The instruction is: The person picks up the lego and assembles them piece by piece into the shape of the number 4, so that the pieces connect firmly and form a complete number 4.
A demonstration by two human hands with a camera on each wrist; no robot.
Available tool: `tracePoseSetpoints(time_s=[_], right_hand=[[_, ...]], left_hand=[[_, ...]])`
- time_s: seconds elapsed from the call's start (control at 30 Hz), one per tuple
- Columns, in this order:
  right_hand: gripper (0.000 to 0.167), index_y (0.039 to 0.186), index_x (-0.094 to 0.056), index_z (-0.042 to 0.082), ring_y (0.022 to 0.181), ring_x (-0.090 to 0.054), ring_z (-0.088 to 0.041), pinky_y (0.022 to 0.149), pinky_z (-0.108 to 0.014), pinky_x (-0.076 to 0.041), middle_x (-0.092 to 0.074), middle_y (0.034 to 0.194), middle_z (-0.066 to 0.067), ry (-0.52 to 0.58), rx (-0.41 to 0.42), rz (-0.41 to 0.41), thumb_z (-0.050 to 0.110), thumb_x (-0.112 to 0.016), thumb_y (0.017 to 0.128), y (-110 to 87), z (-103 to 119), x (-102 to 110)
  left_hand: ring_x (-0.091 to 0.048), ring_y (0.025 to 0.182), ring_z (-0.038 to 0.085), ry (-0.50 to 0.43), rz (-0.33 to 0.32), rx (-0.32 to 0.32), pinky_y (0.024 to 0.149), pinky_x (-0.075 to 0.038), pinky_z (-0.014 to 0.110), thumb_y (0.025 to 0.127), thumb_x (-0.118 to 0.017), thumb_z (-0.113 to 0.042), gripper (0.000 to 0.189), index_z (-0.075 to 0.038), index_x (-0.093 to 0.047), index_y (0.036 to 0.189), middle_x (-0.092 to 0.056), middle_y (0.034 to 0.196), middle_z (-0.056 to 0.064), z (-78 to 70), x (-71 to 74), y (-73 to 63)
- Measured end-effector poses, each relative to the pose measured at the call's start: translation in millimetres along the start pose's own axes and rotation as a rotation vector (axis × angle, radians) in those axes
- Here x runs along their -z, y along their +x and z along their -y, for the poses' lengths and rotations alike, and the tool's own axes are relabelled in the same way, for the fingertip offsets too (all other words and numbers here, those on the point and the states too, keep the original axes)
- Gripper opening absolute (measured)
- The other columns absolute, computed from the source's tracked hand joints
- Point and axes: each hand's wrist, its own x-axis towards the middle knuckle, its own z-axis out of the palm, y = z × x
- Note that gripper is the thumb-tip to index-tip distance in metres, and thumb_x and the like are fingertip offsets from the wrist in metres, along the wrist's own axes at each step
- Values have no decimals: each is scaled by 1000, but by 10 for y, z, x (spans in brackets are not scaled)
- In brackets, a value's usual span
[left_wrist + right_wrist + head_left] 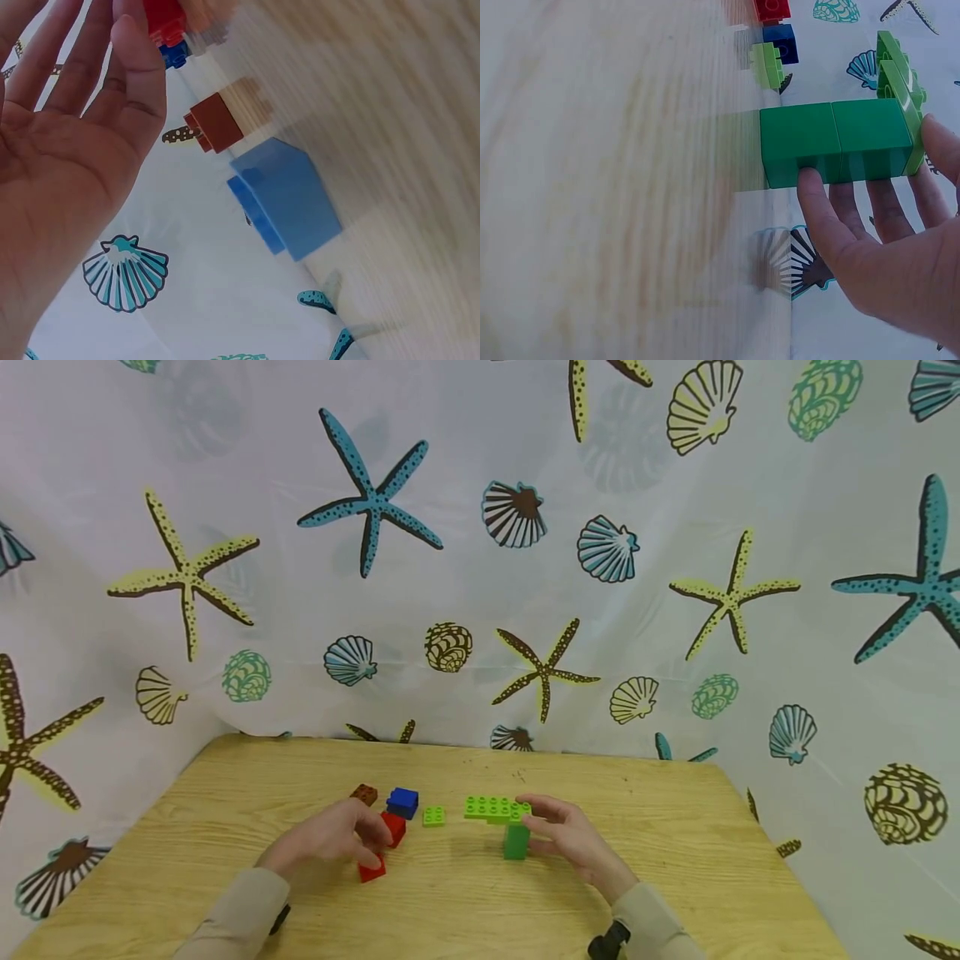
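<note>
My left hand (pixel 333 839) hovers over two red bricks, with loosely bent fingers; the thumb is by the near red brick (pixel 372 868) and the other red brick (pixel 393 829) lies just past the fingertips. In the left wrist view the hand (pixel 90 112) shows its palm. With my right hand (pixel 566 839) I hold an upright build at its right side: two stacked dark green bricks (pixel 802 146) under light green plates (pixel 487 808). Thumb and forefinger straddle the top plate's right end. Lower fingers (pixel 829 217) rest along the dark green stack.
A blue brick (pixel 402 802), a brown brick (pixel 365 793) and a small light green brick (pixel 433 816) stand behind the red ones. A sloped blue brick (pixel 292 199), hidden in the head view, sits near my left wrist. A patterned curtain (pixel 465 585) closes off the wooden table (pixel 450 910).
</note>
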Motion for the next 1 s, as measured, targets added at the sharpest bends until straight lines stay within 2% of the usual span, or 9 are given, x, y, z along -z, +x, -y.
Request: tracePoseSetpoints(time_s=[0.13,0.37,0.53,0.73,0.93,1.0], right_hand=[[58,146,-46,7,114,-60,-14,101,-48,-49,-48,143,-14,-1,4,-2,32,-63,96,3,-2,3],[56,144,-49,8,113,-59,-13,101,-48,-49,-48,144,-14,3,-3,-10,32,-64,95,7,-6,-1],[55,143,-50,9,112,-59,-12,101,-48,-49,-48,143,-13,5,-10,-15,32,-64,95,8,-3,-3],[55,144,-50,9,111,-60,-12,100,-47,-49,-50,141,-13,2,-17,-11,31,-64,96,3,11,-9],[55,143,-50,9,111,-60,-12,100,-47,-49,-52,137,-11,1,-15,-9,31,-64,96,1,2,-12],[55,144,-49,8,110,-60,-12,99,-47,-50,-54,135,-10,2,-11,-8,31,-64,96,1,3,-10]], left_hand=[[-62,91,23,31,33,-14,78,-53,29,76,-83,-9,32,-5,-73,106,-71,104,9,17,-7,-21],[-57,95,24,52,71,20,83,-49,36,71,-87,-10,41,-7,-70,108,-66,107,6,22,-53,-51],[-54,93,23,90,101,11,80,-46,32,72,-86,-9,38,-11,-68,107,-63,105,5,38,-64,-61],[-53,91,23,98,97,-11,77,-45,29,73,-83,-3,36,-10,-69,105,-63,101,4,60,-54,-73],[-51,95,24,41,61,55,82,-45,36,68,-83,-1,42,-11,-69,107,-61,105,5,50,-31,-59],[-51,96,25,24,51,53,82,-46,37,69,-84,-1,44,-10,-69,109,-60,106,6,35,-15,-49]])
